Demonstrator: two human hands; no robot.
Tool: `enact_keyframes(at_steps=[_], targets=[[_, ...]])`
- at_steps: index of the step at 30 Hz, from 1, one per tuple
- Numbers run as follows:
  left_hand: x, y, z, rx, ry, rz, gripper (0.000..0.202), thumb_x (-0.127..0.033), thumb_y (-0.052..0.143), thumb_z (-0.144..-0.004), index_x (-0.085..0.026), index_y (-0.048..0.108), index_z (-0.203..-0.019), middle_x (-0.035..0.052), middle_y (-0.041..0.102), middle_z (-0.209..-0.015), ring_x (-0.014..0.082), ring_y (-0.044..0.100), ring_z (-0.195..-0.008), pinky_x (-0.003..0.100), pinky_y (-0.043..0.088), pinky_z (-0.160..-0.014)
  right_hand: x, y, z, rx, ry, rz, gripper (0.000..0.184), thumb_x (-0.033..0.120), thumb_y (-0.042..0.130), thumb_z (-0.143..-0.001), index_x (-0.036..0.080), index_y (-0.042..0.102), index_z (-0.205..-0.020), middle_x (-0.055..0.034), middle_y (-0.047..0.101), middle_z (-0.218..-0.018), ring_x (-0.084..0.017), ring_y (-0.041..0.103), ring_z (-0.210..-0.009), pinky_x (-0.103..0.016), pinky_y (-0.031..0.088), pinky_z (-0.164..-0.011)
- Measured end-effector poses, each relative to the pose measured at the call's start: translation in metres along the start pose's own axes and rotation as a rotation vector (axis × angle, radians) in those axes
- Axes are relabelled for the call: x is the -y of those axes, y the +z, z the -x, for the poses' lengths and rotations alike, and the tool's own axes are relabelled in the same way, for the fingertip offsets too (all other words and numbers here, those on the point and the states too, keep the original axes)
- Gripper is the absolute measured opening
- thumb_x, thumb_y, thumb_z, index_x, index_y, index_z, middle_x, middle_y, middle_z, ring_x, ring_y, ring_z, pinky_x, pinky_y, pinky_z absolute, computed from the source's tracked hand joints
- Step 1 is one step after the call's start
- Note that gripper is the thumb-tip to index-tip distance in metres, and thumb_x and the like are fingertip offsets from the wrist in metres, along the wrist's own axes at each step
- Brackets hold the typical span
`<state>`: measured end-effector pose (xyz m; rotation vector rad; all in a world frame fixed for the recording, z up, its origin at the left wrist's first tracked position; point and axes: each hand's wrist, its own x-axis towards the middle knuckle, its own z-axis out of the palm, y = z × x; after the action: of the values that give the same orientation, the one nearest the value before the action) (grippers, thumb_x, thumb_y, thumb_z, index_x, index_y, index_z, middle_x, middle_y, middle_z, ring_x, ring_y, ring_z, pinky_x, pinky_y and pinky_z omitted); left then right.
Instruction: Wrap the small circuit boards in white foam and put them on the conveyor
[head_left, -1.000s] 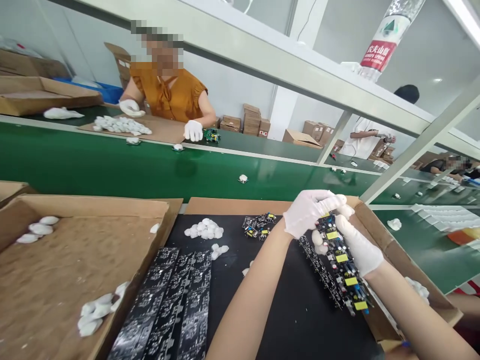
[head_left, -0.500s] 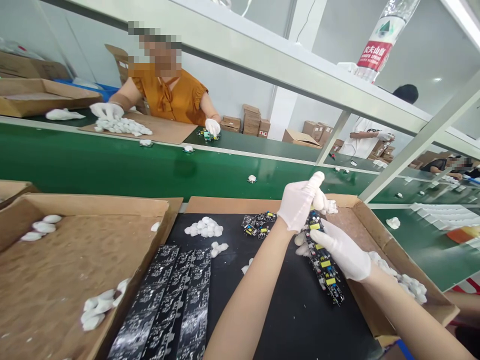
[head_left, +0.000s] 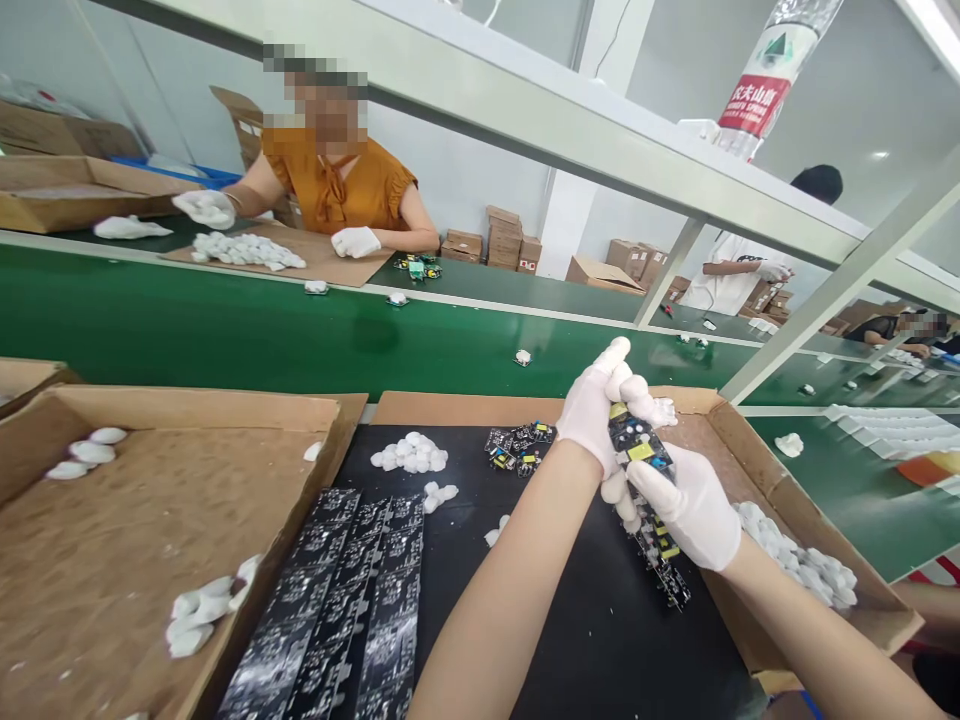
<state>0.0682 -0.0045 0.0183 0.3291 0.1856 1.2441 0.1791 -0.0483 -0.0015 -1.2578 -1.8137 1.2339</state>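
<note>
Holds a populated circuit-board strip (head_left: 641,450) over the black mat (head_left: 577,620), just beside the cardboard box (head_left: 806,500) on the right. Clasps the upper end with the gloved left hand (head_left: 600,405), with one finger pointing up past the top; cannot judge firmness there, with contact partly hidden. Grips farther down with the gloved right hand (head_left: 694,510), closed snugly, with thumb across the component side and fingers behind, showing at the left edge. Shows upper and lower sections at different angles; cannot tell whether bent, snapped through or separate pieces. Slants down toward the mat at the lower end; cannot tell if touching. Near the left wrist, note a cluster of small boards (head_left: 517,450); farther left, a heap of white lumps (head_left: 410,453). Below that heap, see long dark board panels (head_left: 319,590) side by side, next to a cardboard tray (head_left: 127,520). Inside the box, see a white pile (head_left: 802,570). Beyond the mat, note a green conveyor (head_left: 187,325) bearing small white-topped pieces (head_left: 523,357). Across it, see a co-worker in an orange-brown top (head_left: 341,205), with both hands gloved.
</note>
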Motion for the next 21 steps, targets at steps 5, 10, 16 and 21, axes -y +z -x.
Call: enact_keyframes(at_steps=[5,10,16,21], targets=[[0.000,-0.006,-0.005,-0.019,0.086,0.029,0.062,-0.050,0.062,-0.077,-0.018,0.022,-0.041,-0.0067,0.032,-0.037,0.0045,0.034,-0.031,0.021,0.030,-0.038,-0.008,-0.006,-0.006,0.078,0.007,-0.086,0.047,0.060,0.057,-0.074,0.013,0.061,-0.069,-0.0012,0.057,-0.050,-0.011,0.052,-0.039,-0.024,0.041,-0.041],[0.005,-0.018,-0.009,-0.040,0.264,-0.275,0.060,-0.056,0.062,-0.074,-0.018,0.030,-0.039,-0.0044,0.040,-0.038,0.0069,0.044,-0.037,0.022,0.036,-0.044,-0.016,-0.013,-0.020,0.209,-0.021,-0.077,0.054,0.063,0.055,-0.074,0.011,0.065,-0.079,-0.0030,0.061,-0.055,-0.013,0.056,-0.042,-0.024,0.044,-0.042],[0.008,-0.017,-0.011,0.030,0.122,-0.258,0.059,-0.053,0.064,-0.073,-0.019,0.028,-0.040,-0.0058,0.037,-0.037,0.0054,0.038,-0.033,0.022,0.034,-0.040,-0.012,-0.015,-0.025,0.243,-0.006,-0.067,0.046,0.056,0.060,-0.074,0.012,0.065,-0.061,-0.0010,0.056,-0.046,-0.011,0.051,-0.038,-0.025,0.043,-0.043],[0.011,-0.010,-0.009,0.006,0.007,-0.072,0.059,-0.046,0.064,-0.076,-0.019,0.024,-0.043,-0.0084,0.033,-0.036,0.0047,0.036,-0.030,0.021,0.039,-0.042,-0.012,-0.023,-0.021,0.266,-0.072,-0.001,0.045,0.054,0.057,-0.077,0.013,0.067,-0.061,-0.0019,0.056,-0.046,-0.012,0.051,-0.042,-0.026,0.043,-0.048]])
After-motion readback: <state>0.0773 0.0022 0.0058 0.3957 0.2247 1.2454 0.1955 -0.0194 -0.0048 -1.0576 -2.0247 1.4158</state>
